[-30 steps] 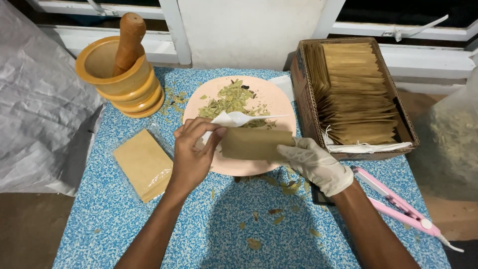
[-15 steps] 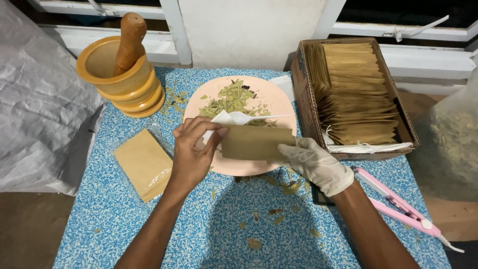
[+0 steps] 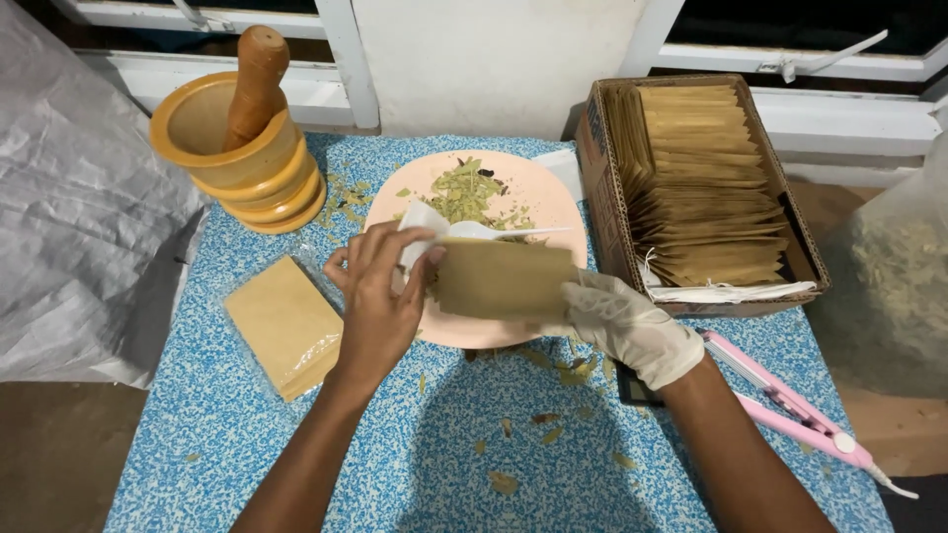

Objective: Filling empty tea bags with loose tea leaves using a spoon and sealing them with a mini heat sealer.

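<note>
My bare left hand [image 3: 377, 296] pinches the left end of a brown paper sachet [image 3: 502, 278] together with a small white paper [image 3: 420, 222]. The right hand [image 3: 624, 323], in a white glove, grips the sachet's right end. The sachet is held level over a pink plate [image 3: 538, 197] that carries a heap of dried green leaves [image 3: 464, 192]. A white plastic spoon [image 3: 504, 232] lies across the plate just behind the sachet.
A stack of yellow mortars with a wooden pestle [image 3: 242, 128] stands at the back left. A cardboard box of brown sachets [image 3: 706, 178] sits at the right. A clear packet of sachets [image 3: 284, 324] lies left, a pink sealing tong [image 3: 790, 405] right. Leaf crumbs dot the blue table [image 3: 474, 464].
The left hand's fingers have spread and lifted a little, raising the white paper. The sachet has tilted up slightly toward the plate. The right hand has barely moved.
</note>
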